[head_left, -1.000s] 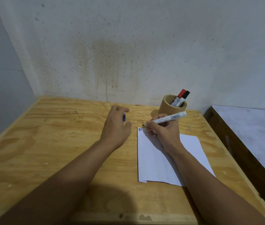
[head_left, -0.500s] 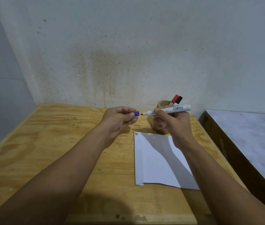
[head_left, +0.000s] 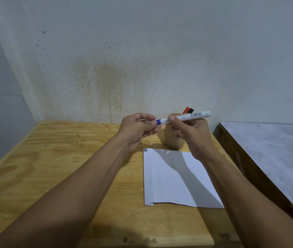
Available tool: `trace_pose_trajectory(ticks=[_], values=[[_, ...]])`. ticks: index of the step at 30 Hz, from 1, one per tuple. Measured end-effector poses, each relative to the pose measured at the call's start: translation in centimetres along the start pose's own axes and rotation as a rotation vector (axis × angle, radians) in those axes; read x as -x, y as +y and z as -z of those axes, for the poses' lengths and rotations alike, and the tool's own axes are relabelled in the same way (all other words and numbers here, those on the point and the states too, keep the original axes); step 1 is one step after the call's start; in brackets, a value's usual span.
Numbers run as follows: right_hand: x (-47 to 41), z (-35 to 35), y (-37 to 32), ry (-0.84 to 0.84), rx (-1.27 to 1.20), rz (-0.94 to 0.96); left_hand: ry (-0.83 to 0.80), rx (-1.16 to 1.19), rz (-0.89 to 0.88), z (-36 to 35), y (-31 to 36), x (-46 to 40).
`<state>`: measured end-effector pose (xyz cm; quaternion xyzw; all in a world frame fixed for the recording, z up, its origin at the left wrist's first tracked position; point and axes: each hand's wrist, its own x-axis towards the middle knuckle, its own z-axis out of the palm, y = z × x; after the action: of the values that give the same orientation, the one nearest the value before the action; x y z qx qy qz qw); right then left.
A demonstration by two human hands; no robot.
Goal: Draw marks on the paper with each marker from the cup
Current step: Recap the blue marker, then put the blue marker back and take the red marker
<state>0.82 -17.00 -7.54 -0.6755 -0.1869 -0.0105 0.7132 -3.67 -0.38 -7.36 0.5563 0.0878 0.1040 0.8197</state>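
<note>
while the cup [head_left: 173, 140] sits half hidden behind both hands, red and black caps poke out; left hand [head_left: 138, 129] pinches the blue cap [head_left: 158, 121], right hand [head_left: 194, 135] clamps the marker [head_left: 192, 116].

The scene is lit dimly and evenly, with a cool cast on the wall [head_left: 142, 51]. Light is thrown from above and behind the camera. A soft grey shadow of the right forearm is cast across the paper [head_left: 169, 187], and a broad dark shadow is laid over the desk [head_left: 34, 167] at the lower centre of the frame. No glare is seen. Straight edges are bent by wide-angle distortion at the left and right borders. Focus is held well throughout.
</note>
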Motion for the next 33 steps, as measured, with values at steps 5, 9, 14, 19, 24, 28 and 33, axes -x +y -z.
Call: trace_pose_trajectory(ticks=[5, 9, 14, 19, 24, 28, 33], values=[[0.0, 0.1, 0.4, -0.07, 0.118, -0.021, 0.006, -0.193, -0.107, -2.0, -0.7, 0.7], [-2.6, 3.0, -2.0, 0.078, 0.239, -0.044, 0.238, -0.621, -0.325, -2.8, -1.3, -0.3], [-5.1, 6.5, -5.5, -0.039, 0.898, -0.122, 0.097, -1.018, -0.479, -2.6, -2.3, -1.2], [-6.5, 7.6, -7.3, -0.14, 1.187, -0.034, -0.14, -1.337, -0.581, -2.7, -2.9, -1.4], [-7.5, 6.7, -6.8, -0.181, 1.171, 0.034, -0.139, -1.398, -0.615, -2.3, -3.5, -1.5], [-8.0, 5.1, -4.9, -0.18, 1.164, 0.055, -0.144, -1.439, -0.596, -2.4, -3.4, -1.6], [-8.0, 3.5, -2.3, -0.085, 1.129, -0.111, -0.153, -1.462, -0.567, -2.6, -3.1, -1.3]])
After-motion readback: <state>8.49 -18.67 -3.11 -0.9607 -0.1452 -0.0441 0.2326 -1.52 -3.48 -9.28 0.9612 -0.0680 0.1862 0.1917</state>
